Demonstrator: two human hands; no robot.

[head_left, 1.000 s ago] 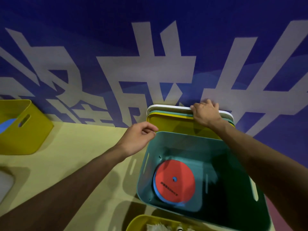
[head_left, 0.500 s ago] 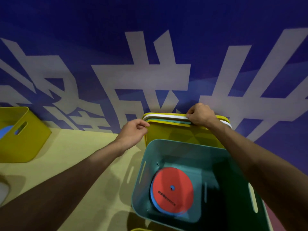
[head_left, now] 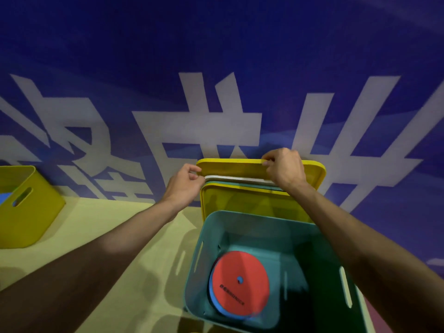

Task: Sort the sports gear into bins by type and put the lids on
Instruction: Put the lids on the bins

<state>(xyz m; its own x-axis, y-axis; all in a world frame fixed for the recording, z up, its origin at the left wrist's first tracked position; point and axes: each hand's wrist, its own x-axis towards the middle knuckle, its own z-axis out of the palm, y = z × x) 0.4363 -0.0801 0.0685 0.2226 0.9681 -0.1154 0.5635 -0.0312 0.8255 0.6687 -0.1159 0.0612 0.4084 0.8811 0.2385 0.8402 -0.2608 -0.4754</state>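
Observation:
A teal bin [head_left: 264,222] stands in front of me with a red disc [head_left: 240,282] lying on a blue disc inside. Behind it several lids lean against the wall in a stack: yellow at the front [head_left: 249,200], then teal and white [head_left: 235,177]. The rearmost yellow lid [head_left: 230,165] stands higher than the others. My right hand [head_left: 284,167] grips its top edge. My left hand [head_left: 186,182] pinches the stack's left edge, at the white lid as far as I can tell.
A yellow bin [head_left: 26,207] with a slot handle stands at the far left on the pale yellow table [head_left: 96,227]. The blue wall [head_left: 216,68] with large white characters rises right behind the lids.
My right hand has pulled the rearmost yellow lid upward out of the stack. My left hand has moved onto the stack's left edge. The camera view has tilted up.

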